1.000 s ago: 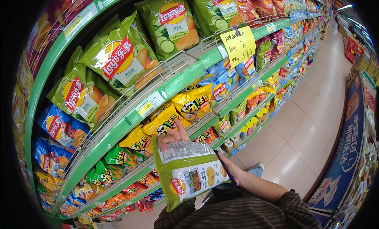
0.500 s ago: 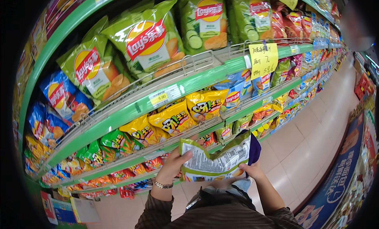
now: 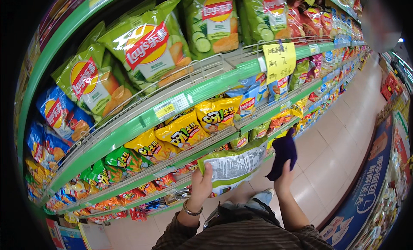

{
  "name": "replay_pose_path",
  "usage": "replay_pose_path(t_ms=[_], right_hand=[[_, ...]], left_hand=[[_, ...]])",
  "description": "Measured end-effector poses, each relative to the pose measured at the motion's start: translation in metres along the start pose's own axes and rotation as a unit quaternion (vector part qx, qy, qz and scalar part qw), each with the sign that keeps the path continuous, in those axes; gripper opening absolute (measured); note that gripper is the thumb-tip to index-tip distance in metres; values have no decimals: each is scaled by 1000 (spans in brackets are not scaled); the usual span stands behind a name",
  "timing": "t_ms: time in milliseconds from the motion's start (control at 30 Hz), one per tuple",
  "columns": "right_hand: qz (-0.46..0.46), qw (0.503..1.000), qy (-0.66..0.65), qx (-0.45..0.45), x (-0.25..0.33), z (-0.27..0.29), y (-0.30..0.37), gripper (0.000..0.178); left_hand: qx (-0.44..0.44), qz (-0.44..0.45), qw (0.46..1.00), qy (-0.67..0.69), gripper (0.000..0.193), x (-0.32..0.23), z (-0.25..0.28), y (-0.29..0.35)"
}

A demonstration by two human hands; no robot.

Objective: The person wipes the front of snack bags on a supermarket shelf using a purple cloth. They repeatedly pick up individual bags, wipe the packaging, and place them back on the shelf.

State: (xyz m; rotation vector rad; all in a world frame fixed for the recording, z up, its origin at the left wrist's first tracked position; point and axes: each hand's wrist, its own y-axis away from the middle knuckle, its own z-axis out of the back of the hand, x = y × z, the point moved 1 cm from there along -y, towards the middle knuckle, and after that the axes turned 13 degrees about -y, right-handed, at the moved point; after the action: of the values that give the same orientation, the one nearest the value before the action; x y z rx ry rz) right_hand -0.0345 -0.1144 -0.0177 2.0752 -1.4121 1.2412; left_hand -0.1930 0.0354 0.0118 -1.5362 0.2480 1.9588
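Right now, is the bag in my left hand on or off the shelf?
Off: your left hand grips the green bag by its left end, in front of the shelves.

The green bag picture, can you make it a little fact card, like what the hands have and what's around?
Left hand: holds the green-and-white bag by its left side
Right hand: holds a dark purple item, maybe cloth
Upper shelf: green chip bags
Below it: yellow snack bags
Sign: yellow paper, on the shelf edge
Floor: pale tiles
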Motion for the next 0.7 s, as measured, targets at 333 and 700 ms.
replay_pose_path(t_ms=[333,700], right_hand=[[299,759,492,304,13,-74,1,57],[220,834,357,358,-1,-86,22,49]], left_hand=[[-35,-159,987,0,24,0,0,17],[-79,-40,995,34,28,3,-8,15]])
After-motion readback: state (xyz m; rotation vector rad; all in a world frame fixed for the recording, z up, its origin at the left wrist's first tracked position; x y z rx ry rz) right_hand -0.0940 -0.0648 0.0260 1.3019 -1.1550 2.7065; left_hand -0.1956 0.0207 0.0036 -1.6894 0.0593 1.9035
